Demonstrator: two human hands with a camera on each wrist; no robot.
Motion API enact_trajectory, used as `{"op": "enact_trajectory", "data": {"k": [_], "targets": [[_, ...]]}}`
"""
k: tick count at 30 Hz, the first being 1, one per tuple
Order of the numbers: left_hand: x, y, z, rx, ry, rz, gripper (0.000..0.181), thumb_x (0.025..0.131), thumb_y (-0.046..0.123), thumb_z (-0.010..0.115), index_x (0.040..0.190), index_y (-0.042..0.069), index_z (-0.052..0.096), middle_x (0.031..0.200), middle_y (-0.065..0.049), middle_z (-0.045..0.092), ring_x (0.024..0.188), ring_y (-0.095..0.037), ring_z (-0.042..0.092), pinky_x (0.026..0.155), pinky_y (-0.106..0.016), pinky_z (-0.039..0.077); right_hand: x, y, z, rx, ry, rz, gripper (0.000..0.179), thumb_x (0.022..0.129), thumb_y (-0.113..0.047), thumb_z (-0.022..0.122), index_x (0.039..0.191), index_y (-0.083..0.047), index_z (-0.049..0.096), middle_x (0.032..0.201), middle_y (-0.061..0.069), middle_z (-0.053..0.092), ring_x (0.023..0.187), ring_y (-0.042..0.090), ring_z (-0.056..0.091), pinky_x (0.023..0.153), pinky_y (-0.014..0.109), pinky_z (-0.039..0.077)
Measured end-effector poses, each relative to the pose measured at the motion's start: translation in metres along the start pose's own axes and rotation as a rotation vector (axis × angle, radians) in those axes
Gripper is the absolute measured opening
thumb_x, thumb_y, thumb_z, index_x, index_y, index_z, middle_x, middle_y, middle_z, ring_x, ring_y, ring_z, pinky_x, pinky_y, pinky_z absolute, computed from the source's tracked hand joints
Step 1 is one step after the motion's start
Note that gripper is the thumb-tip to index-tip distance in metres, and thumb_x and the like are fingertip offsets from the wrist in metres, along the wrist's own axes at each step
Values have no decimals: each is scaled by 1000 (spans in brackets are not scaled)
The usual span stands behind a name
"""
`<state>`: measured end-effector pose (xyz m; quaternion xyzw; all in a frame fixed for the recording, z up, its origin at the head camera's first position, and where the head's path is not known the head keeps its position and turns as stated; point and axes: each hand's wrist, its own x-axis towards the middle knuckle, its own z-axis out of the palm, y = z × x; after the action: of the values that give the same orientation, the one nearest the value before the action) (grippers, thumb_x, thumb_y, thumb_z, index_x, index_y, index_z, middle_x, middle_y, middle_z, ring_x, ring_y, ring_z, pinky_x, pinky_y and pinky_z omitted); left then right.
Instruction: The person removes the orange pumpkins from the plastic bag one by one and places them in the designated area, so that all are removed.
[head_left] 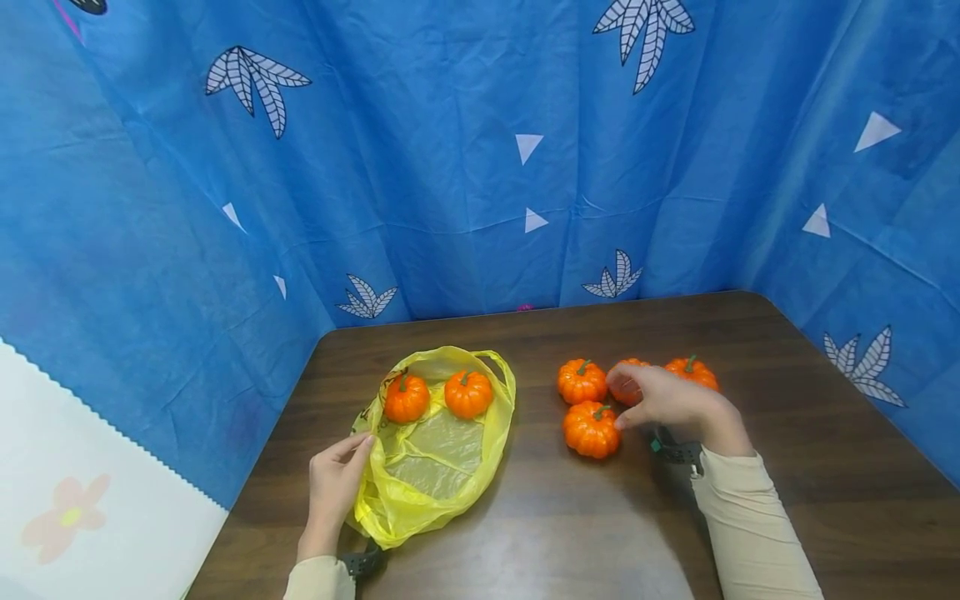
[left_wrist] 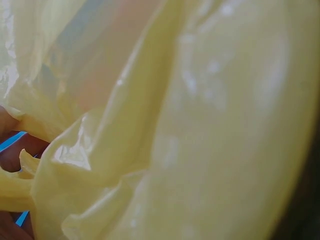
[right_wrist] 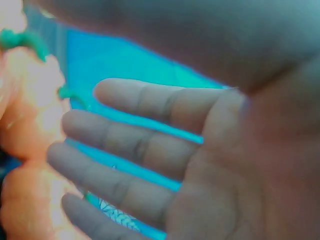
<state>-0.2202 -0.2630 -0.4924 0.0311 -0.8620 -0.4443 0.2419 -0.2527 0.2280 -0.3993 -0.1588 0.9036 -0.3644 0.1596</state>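
Observation:
A translucent yellow plastic bag (head_left: 487, 467) lies spread with its mouth facing up, two small orange pumpkins (head_left: 468, 394) in its far part. My left hand (head_left: 337, 483) pinches the left rim of the bag between thumb and fingers; crumpled yellow film (left_wrist: 220, 125) fills most of the left wrist view. Over on the right, my right hand (head_left: 667, 398) hovers by a group of several orange pumpkins (head_left: 582, 381) with green stems. Its fingers (right_wrist: 140, 147) extend nearly straight, with the thumb close to the nearest pumpkin (head_left: 591, 429). Part of one pumpkin (head_left: 626, 387) is hidden behind that hand.
All of this is on a dark brown wooden table (head_left: 540, 533). A blue curtain (head_left: 465, 167) with leaf and triangle prints hangs along its back and sides. At the lower left hangs a white cloth (head_left: 97, 442) with a flower print. Dark straps (head_left: 678, 452) circle both wrists.

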Motion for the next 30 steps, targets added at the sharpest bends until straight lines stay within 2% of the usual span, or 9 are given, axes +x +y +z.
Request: {"op": "enact_trajectory", "data": {"k": [5,11,18,21,24,27,30], "targets": [[0,0,-1,-5,1,11,15,91,12,74,102,3,79,99,-13,78,88,0,67,77,-2,45,-1,-14,1,-31,34,-53,58,85,-31,80,133,-10,56,137,13,60,128,38,52,103,57,48],[-1,0,-2,-15,3,8,15,92,12,73,102,2,79,100,-15,78,89,1,67,77,-1,45,7,-26,12,39,51,-126,57,86,-32,79,134,-12,57,139,13,60,128,37,53,103,57,48],[-2,1,-1,-18,5,10,15,91,12,73,102,3,79,101,-14,78,95,-21,73,79,-3,46,17,-32,23,45,92,-166,54,86,-28,78,134,-11,58,134,13,63,122,35,58,97,51,54],[-1,1,-1,-17,4,15,15,91,12,74,102,3,79,101,-13,78,95,-24,73,80,-4,46,24,-36,28,47,87,-184,53,86,-29,79,132,-11,59,131,13,64,118,34,60,95,48,55],[-1,1,0,-11,-3,8,15,91,12,74,102,4,79,101,-12,78,95,-20,72,80,-3,46,34,-41,35,38,65,-221,53,86,-29,79,131,-10,60,126,11,66,116,33,61,95,47,55],[0,1,0,-12,-10,-5,15,91,13,73,102,4,79,102,-11,78,96,-17,71,79,-2,46,47,-49,45,58,22,-271,55,86,-27,80,132,-6,59,123,9,67,115,33,62,96,46,55],[0,0,0,-12,-11,-9,15,91,13,74,102,4,79,101,-11,78,96,-17,72,79,-3,46,60,-58,55,102,-25,-310,58,85,-24,80,134,-1,56,123,14,67,114,35,63,96,43,56]]}}
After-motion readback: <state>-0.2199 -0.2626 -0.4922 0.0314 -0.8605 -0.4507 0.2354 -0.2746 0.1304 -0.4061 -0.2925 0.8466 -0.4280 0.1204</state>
